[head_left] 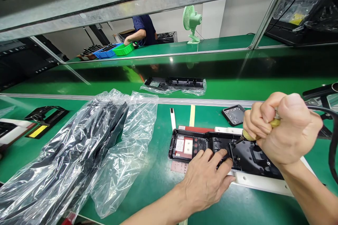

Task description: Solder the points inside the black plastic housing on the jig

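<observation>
A long black plastic housing lies open side up in a white fixture on the green bench. Spread over the housing's near edge, my left hand rests its fingers on the black part. My right hand is wrapped round a yellow-handled electric screwdriver, whose tip points down into the middle of the housing. Beyond the housing sits a small black tray of screws. A label and a white block show inside the housing's left end.
Plastic-wrapped black parts cover the left of the bench. Another black housing lies on plastic behind the metal rail. Farther back are a green fan and a person reaching into a green bin. A cable hangs at right.
</observation>
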Tool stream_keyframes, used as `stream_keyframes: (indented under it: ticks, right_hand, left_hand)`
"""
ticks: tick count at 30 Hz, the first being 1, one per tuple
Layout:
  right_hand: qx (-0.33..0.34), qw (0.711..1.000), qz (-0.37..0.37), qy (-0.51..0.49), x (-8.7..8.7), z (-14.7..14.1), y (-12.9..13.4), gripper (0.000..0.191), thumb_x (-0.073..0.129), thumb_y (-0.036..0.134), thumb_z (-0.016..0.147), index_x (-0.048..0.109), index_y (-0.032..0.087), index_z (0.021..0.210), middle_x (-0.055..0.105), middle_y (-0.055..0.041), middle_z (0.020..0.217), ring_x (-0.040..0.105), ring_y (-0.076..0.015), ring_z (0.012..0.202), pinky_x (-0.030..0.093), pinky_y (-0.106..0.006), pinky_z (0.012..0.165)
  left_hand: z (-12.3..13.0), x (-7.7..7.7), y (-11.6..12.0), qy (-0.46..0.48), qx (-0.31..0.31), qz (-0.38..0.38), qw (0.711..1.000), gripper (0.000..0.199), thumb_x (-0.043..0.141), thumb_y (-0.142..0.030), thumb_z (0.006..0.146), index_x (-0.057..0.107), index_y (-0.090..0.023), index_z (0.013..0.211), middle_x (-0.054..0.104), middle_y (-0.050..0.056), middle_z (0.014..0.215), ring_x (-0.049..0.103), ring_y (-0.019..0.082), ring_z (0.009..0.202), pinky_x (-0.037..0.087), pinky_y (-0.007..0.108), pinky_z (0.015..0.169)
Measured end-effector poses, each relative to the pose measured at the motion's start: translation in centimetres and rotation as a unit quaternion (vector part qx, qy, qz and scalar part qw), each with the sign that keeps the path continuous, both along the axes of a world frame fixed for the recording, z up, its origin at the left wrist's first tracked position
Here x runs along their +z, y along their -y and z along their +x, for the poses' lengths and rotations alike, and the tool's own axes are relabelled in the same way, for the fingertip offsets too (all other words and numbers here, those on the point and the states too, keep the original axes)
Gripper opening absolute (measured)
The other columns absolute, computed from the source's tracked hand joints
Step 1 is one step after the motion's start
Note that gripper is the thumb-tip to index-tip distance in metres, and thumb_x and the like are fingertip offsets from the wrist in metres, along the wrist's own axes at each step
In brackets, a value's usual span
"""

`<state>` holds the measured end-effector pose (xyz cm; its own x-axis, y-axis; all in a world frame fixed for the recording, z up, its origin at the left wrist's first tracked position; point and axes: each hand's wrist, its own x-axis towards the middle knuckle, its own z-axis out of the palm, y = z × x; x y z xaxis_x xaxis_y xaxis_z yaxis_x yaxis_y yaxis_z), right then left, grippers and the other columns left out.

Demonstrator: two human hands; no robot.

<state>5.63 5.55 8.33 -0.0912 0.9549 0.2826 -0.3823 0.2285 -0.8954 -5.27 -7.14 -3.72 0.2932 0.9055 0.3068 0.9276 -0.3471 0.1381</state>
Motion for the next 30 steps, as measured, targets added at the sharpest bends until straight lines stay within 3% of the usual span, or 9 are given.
stream_keyframes:
  ticks: [30]
  right_hand:
    - [0.000,1.000,-0.021,-0.006,0.08,0.08,0.09,0.043,0.073,0.047,0.073,0.045,0.021,0.051,0.032,0.0057,0.038,0.028,-0.0068,0.031,0.021,-0.023,0.032]
  left_hand:
    - [-0.02,-0.04,-0.03,0.000,0.002,-0.001,1.000,0.040,0.044,-0.046,0.106,0.057,-0.024,0.136,0.053,0.001,0.148,0.055,0.023,0.100,0.048,0.039,0.080]
